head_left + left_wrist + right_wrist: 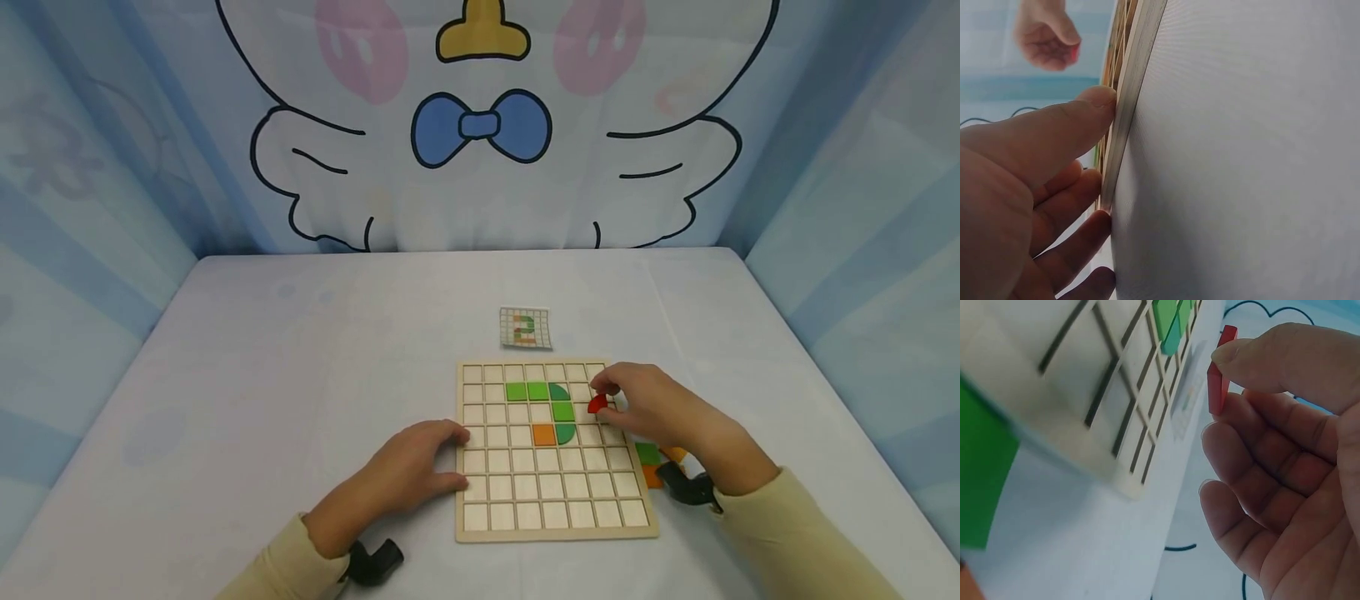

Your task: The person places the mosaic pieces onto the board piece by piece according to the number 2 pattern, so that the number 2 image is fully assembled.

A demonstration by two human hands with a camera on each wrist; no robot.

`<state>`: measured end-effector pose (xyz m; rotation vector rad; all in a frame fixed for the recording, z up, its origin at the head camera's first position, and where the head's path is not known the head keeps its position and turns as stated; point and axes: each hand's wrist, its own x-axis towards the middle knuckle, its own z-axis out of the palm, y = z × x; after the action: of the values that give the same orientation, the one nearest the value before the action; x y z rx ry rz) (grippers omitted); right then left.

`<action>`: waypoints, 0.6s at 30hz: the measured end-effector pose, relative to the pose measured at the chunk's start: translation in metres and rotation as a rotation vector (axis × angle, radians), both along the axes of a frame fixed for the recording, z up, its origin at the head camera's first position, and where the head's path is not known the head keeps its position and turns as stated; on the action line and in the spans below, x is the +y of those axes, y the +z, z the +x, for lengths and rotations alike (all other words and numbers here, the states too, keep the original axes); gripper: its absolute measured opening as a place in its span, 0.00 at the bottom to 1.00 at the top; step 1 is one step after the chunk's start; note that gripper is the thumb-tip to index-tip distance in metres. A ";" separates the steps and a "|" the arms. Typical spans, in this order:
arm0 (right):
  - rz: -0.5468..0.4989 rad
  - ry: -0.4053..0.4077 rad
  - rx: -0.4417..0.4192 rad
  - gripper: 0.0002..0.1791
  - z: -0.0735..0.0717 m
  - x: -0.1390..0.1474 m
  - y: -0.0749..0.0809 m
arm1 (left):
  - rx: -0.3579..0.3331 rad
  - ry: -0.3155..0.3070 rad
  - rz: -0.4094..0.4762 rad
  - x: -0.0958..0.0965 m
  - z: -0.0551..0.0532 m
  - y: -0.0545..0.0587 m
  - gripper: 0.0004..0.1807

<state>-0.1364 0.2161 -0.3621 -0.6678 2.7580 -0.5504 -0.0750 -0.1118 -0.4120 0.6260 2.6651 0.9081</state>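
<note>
Between thumb and fingertips, my right hand (652, 408) pinches a small red tile (597, 404) with a curved edge, over the right side of a wooden grid board (555, 536). Seen edge-on in the right wrist view, the red tile (1216, 387) is thin. My left hand (401, 471) touches the board's left edge with thumb and fingertips. In the left wrist view the thumb (1094, 103) lies against the rim. Laid in the grid are several bright green squares (537, 391), two dark green rounded tiles (566, 433) and an orange square (543, 435).
A small pattern card (525, 327) showing a coloured 2 on a grid lies behind the board. Loose green (648, 453) and orange (652, 477) tiles lie right of the board, partly under my right forearm. A printed curtain (480, 200) hangs behind the white table (300, 350).
</note>
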 end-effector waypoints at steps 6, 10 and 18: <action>-0.023 0.101 0.062 0.14 -0.001 -0.013 -0.001 | 0.019 -0.009 0.004 0.000 0.000 0.000 0.26; -0.028 0.137 0.068 0.14 -0.001 -0.024 -0.002 | 0.026 -0.012 0.006 -0.001 0.000 0.000 0.26; -0.033 0.201 0.065 0.12 -0.002 -0.044 -0.004 | 0.016 -0.012 0.012 -0.001 0.000 0.001 0.26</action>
<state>-0.1379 0.1722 -0.3656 -0.9734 2.7027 -0.5400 -0.0753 -0.1126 -0.4113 0.6542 2.6691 0.9209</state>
